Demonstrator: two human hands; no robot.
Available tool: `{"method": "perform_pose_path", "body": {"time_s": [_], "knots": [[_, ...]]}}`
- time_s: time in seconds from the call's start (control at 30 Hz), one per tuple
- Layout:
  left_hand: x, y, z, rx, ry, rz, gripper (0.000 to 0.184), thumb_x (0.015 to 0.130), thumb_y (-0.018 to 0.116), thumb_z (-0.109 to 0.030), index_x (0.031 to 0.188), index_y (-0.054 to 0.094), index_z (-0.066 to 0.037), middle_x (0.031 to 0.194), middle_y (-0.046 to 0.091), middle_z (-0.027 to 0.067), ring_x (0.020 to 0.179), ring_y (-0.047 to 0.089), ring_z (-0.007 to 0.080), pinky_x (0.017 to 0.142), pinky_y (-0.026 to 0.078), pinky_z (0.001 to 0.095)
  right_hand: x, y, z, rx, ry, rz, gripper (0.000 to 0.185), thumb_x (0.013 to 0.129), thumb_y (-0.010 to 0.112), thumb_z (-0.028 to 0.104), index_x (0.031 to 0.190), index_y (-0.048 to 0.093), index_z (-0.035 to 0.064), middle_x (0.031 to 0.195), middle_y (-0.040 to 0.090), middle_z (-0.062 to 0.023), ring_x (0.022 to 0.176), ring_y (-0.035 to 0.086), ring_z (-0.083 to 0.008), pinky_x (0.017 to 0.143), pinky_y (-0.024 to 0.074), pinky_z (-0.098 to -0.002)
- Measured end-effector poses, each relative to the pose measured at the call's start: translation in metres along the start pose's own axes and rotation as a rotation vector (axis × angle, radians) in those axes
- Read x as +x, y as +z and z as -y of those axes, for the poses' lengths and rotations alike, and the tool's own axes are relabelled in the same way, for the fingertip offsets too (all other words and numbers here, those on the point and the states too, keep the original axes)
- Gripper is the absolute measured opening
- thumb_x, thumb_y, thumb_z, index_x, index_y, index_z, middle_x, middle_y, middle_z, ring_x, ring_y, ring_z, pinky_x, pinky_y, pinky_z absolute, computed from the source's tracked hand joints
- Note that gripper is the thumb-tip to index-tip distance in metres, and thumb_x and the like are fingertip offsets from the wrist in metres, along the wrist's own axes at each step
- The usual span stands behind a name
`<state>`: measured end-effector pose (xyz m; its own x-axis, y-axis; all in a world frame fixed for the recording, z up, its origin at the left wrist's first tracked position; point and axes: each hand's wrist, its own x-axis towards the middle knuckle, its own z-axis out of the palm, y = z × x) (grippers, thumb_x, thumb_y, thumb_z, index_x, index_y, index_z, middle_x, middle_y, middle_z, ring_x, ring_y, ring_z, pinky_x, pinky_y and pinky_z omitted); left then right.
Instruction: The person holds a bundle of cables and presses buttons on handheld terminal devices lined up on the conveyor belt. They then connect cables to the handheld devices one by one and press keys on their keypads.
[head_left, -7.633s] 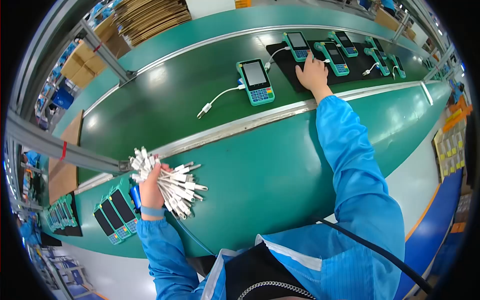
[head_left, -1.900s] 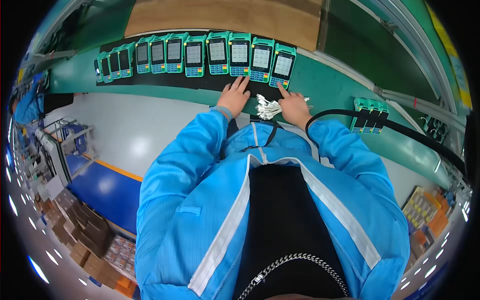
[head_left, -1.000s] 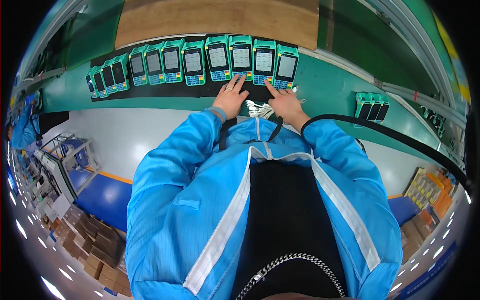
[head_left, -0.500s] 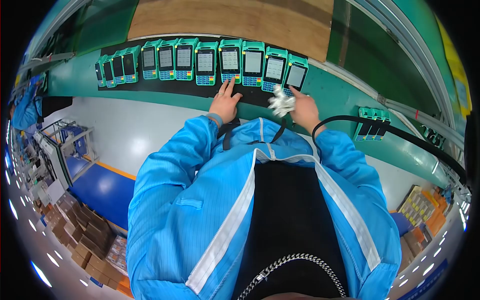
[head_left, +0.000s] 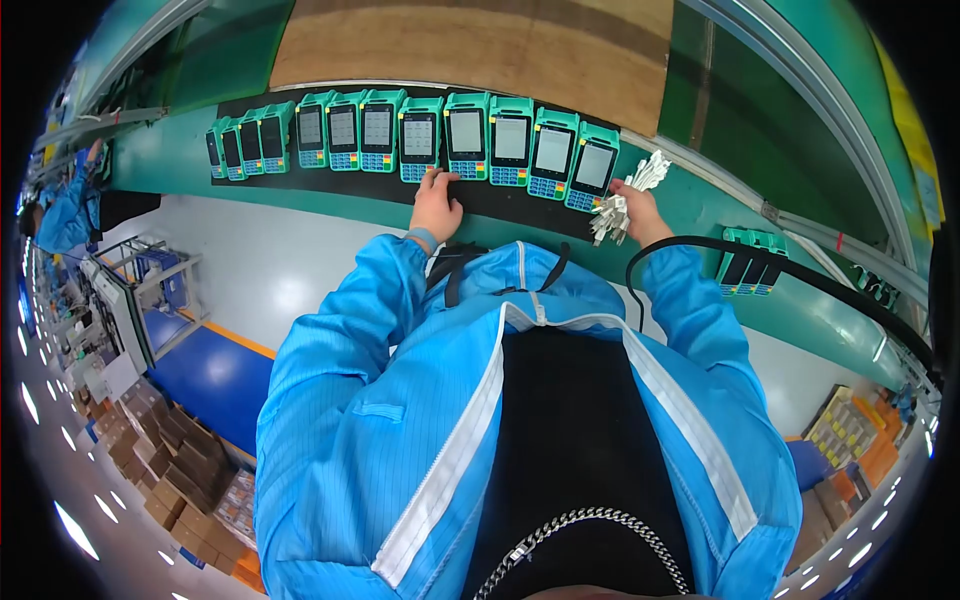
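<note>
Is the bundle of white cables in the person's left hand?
No, the right hand grips the bundle of white cables, while the left hand is at the row of payment terminals.

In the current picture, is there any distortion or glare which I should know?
Head view: fisheye bending curves the bench; head view: glare brightens a patch of floor, and stretched lights show at lower left; head view: small text on the card machines is unreadable.
</note>
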<state>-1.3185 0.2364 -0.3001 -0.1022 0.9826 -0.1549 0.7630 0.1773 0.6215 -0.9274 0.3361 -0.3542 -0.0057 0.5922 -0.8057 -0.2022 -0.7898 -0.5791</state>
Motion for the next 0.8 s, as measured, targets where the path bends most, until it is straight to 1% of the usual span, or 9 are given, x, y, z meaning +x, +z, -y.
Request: {"method": "perform_pose_path", "body": {"time_s": [0.17,0.23,0.4,0.47,0.57,0.6,0.7,0.77,0.8], "knots": [[0.002,0.003,-0.007,0.016,-0.027,0.045,0.044,0.076,0.06,-0.001,0.119,0.056,-0.009,0.132,0.047,0.0224,0.12,0.049,0.0441,0.101,0.044,0.0463,-0.003,0.012,0.012,-0.266,-0.118,0.026,0.031,0.088,0.066,0.01,0.115,0.06,-0.0034,0.107,0.065,-0.0126,0.091,0.065,-0.0256,0.075,0.055,-0.0415],[0.005,0.007,-0.011,0.018,-0.03,0.039,0.045,0.075,0.06,-0.002,0.119,0.055,-0.01,0.131,0.046,0.0226,0.115,0.052,0.045,0.099,0.045,0.0479,-0.001,0.012,0.014,-0.248,-0.046,0.001,0.032,0.088,0.067,0.012,0.115,0.06,-0.0038,0.106,0.065,-0.0137,0.087,0.066,-0.0254,0.071,0.0553,-0.0408],[0.013,0.015,-0.015,-0.004,-0.117,0.032,0.039,0.074,0.059,-0.002,0.112,0.054,-0.008,0.125,0.051,0.0234,0.107,0.056,0.0449,0.093,0.048,0.047,0.016,0.01,0.006,-0.49,-0.098,-0.091,0.034,0.089,0.065,0.018,0.107,0.062,-0.0104,0.098,0.067,-0.0155,0.081,0.066,-0.0252,0.066,0.0528,-0.0405],[0.016,0.017,-0.018,-0.019,-0.169,0.014,0.037,0.073,0.059,-0.003,0.11,0.055,-0.008,0.121,0.053,0.0235,0.105,0.056,0.0455,0.092,0.048,0.0475,0.034,0.003,-0.011,-0.386,-0.069,-0.133,0.03,0.088,0.067,0.017,0.104,0.063,-0.0082,0.094,0.067,-0.0148,0.078,0.065,-0.0247,0.064,0.0521,-0.0409],[0.02,0.026,-0.009,-0.018,-0.188,-0.051,0.035,0.073,0.058,-0.002,0.107,0.052,-0.006,0.116,0.054,0.0236,0.099,0.056,0.0461,0.088,0.048,0.0479,0.017,-0.002,-0.014,-0.42,-0.109,-0.171,0.034,0.089,0.067,0.016,0.113,0.061,-0.0076,0.099,0.067,-0.0144,0.081,0.064,-0.0252,0.067,0.0516,-0.0421],[0.021,0.03,-0.01,-0.017,-0.253,-0.075,0.03,0.073,0.058,-0.003,0.102,0.051,-0.002,0.109,0.057,0.0227,0.105,0.055,0.0408,0.091,0.047,0.0418,0.013,-0.01,-0.018,-0.429,-0.148,-0.219,0.037,0.089,0.067,0.017,0.117,0.06,-0.0061,0.1,0.067,-0.0133,0.085,0.064,-0.0255,0.071,0.051,-0.043],[0.022,0.065,0.001,-0.042,-0.351,-0.171,0.035,0.073,0.059,-0.005,0.107,0.049,-0.002,0.101,0.06,0.0219,0.095,0.06,0.0382,0.086,0.048,0.0444,-0.014,-0.057,-0.016,-0.472,-0.187,-0.23,0.032,0.087,0.066,0.017,0.112,0.063,-0.0037,0.096,0.067,-0.0122,0.082,0.063,-0.0226,0.069,0.0497,-0.04],[0.027,0.08,-0.008,-0.321,-0.522,-0.051,0.033,0.076,0.059,-0.007,0.106,0.048,-0.002,0.098,0.062,0.0218,0.094,0.061,0.0362,0.086,0.048,0.0427,-0.02,-0.093,-0.016,-0.504,-0.14,-0.24,0.03,0.086,0.064,0.014,0.11,0.064,-0.0036,0.092,0.067,-0.0116,0.079,0.064,-0.0216,0.068,0.0498,-0.0382],[0.032,0.085,-0.015,-0.364,-0.621,0.035,0.037,0.082,0.062,-0.012,0.115,0.052,0.001,0.104,0.064,0.0229,0.099,0.063,0.0352,0.089,0.048,0.0408,-0.031,-0.102,-0.01,-0.479,-0.188,-0.241,0.028,0.086,0.063,0.013,0.108,0.065,-0.0035,0.09,0.067,-0.0112,0.077,0.064,-0.0214,0.066,0.0498,-0.0373]]}}
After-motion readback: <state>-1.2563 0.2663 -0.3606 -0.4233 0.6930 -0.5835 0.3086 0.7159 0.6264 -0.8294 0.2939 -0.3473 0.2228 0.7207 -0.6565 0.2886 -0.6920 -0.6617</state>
